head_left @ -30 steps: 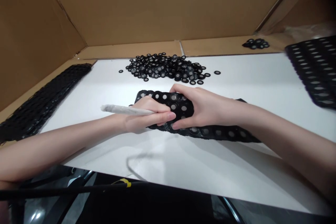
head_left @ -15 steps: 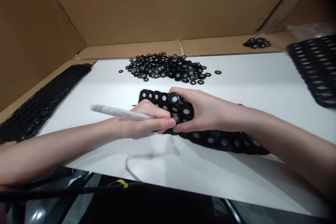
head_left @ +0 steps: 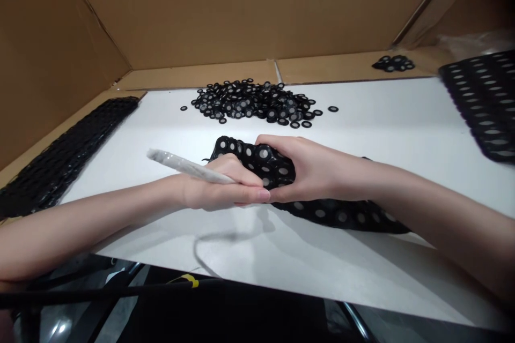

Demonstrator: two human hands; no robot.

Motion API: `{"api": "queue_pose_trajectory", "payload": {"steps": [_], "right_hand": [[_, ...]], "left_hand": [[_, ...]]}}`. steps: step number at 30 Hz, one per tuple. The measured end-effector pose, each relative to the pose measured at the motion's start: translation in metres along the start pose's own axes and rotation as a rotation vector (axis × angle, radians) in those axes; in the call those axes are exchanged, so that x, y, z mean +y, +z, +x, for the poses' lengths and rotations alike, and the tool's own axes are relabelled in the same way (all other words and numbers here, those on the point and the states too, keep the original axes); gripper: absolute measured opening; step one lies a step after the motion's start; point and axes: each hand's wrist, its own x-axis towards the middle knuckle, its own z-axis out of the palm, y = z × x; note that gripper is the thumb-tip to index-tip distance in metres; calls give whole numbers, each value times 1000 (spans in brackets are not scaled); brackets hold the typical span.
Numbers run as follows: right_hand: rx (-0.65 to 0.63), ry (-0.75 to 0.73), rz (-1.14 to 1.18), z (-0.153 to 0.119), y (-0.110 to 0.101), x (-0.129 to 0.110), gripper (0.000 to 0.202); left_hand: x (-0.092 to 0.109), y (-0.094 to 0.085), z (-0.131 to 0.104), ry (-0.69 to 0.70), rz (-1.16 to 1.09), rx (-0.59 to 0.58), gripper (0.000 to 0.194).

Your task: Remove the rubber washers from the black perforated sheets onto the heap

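My left hand [head_left: 219, 187] is closed around a slim white tape-wrapped handle [head_left: 189, 165], which slants up and left out of my grip. Its working end is hidden by my fingers. My right hand [head_left: 311, 169] grips a black strip of joined discs with pale round centres [head_left: 344, 217], thumb and fingers wrapped over a folded part. The strip's left end sticks up behind my left hand, and its other end trails along the table under my right forearm. My left thumb tip meets the strip's near edge, close to my right hand's lower fingers.
A heap of loose black rings with pale centres [head_left: 257, 99] lies at the back of the white table [head_left: 362, 284]. Black woven mats [head_left: 72, 147] lie at left; a dotted black panel [head_left: 483, 102] lies at right. A small disc cluster [head_left: 393, 64] sits on the cardboard ledge.
The white handle has tilted more steeply, its outer end shifting right and slightly up. My left thumb has moved slightly down toward the strip's near edge. My right hand keeps its grip.
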Motion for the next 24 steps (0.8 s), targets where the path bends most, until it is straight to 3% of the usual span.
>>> {"api": "queue_pose_trajectory", "payload": {"steps": [4,9,12,14,16,19,24], "right_hand": [[-25,-10,2,0,-1,-1,40],[-6,-17,-106,3,-9,9,56],[-11,-13,-212,8,-15,22,63],[33,-63,-226,11,-15,30,55],[126,-101,-211,15,-11,34,34],[266,-91,-228,21,1,35,21],[370,-118,-204,26,16,36,2]], "left_hand": [[-2,-2,-1,-7,-14,-17,45],[-3,-14,-4,-125,-300,15,45],[-7,-24,-1,-108,-315,133,46],[-12,-30,4,-61,-222,264,45],[-18,-34,10,-40,-96,342,44],[-24,-36,17,-75,47,333,43],[-25,-34,18,-115,125,332,44]]}}
